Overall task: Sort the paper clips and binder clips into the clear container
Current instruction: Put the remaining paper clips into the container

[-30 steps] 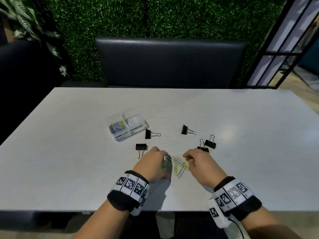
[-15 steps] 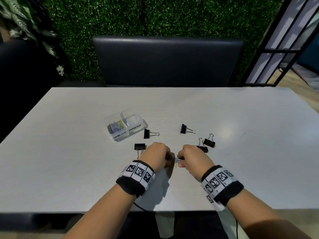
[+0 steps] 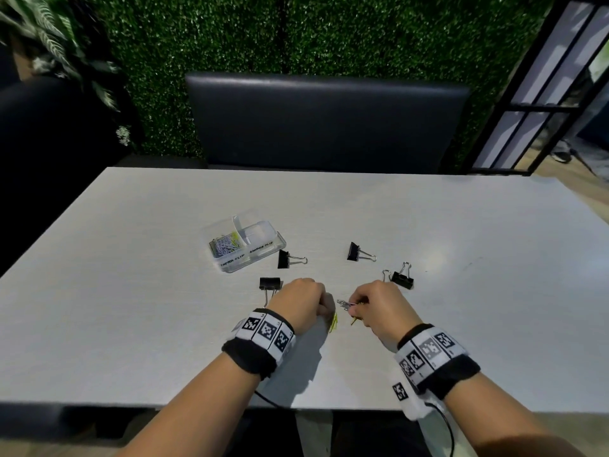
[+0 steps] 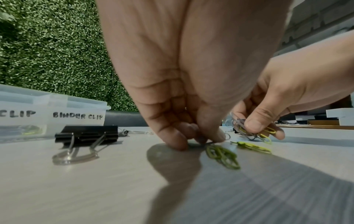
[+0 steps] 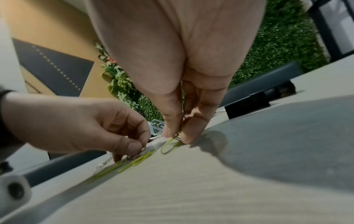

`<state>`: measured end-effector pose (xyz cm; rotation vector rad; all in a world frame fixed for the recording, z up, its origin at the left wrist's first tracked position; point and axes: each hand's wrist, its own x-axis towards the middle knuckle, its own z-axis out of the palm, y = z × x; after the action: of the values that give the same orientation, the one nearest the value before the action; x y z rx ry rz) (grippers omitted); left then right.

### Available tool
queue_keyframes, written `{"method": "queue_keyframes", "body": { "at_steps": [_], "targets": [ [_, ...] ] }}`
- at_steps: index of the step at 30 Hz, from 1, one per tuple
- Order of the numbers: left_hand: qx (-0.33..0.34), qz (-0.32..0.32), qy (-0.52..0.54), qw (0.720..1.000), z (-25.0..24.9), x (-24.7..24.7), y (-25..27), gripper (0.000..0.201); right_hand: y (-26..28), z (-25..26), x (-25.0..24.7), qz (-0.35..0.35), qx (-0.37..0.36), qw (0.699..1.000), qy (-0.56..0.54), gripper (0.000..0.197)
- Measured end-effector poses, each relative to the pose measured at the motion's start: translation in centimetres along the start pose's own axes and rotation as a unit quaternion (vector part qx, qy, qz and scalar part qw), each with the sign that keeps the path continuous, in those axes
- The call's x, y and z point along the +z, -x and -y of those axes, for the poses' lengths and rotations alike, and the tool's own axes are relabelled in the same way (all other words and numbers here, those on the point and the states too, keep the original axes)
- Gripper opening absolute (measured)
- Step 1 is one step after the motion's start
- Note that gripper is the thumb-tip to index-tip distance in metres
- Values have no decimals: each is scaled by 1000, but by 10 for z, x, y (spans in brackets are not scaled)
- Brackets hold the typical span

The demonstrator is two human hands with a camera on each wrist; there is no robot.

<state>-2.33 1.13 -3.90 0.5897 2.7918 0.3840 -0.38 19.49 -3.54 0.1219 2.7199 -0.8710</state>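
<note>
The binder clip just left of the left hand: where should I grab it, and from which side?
Judging by its pose, pinch the black body of the binder clip across its two flat faces, coming from above. It lies flat on the table with its wire handles pointing toward you, beside the left hand; the thin handles offer less purchase.

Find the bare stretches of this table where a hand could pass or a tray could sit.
Bare: the far table between the clear container and the black bench, plus both side ends. Crowded: the near middle, where four binder clips ring the left hand and right hand.
</note>
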Motion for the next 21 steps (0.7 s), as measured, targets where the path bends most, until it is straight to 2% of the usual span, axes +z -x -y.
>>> {"method": "queue_keyframes", "body": {
  "at_steps": [5, 10, 14, 18, 21],
  "targets": [
    [-19, -50, 68, 996, 1, -6, 2, 12, 0, -4, -3, -8, 29, 995, -95, 11],
    [-51, -101, 176, 978, 13, -17, 8, 5, -1, 16, -15, -20, 31, 981, -190, 9],
    [-109, -185, 242, 946, 55, -44, 15, 3, -15, 45, -18, -8, -4, 976, -220, 8],
    [-195, -294, 230, 907, 115, -78, 17, 13, -44, 84, -11, 3, -39, 973, -229, 8],
    [-246, -303, 222, 894, 142, -91, 11, 11, -67, 123, -1, 23, -78, 972, -221, 3]
  ]
}}
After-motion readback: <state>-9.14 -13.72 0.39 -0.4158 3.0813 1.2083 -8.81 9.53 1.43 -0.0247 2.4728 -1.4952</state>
